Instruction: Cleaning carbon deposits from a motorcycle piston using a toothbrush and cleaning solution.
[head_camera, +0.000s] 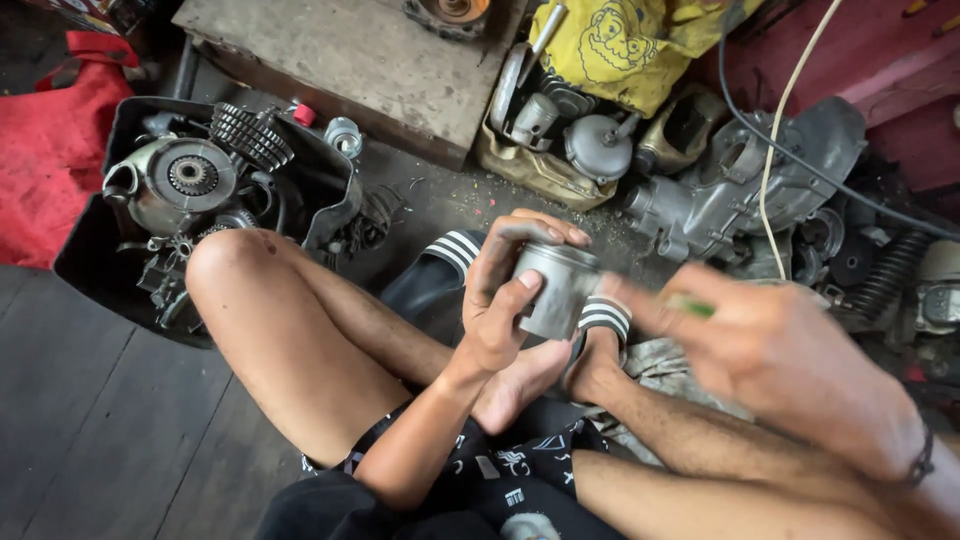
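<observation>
So your left hand has its fingers clamped round the grey metal cylindrical piston, held above your crossed legs. Your blurred right hand pinches a small green tool beside it; the piston looks part-cleaned, judging by its dull surface.

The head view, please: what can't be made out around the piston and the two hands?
- Right hand: motion-blurred; the small green thing it holds can't be identified.
- Piston: near side covered by left hand; its underside faces away.
- Right forearm: cut off by the frame's right edge.
</observation>
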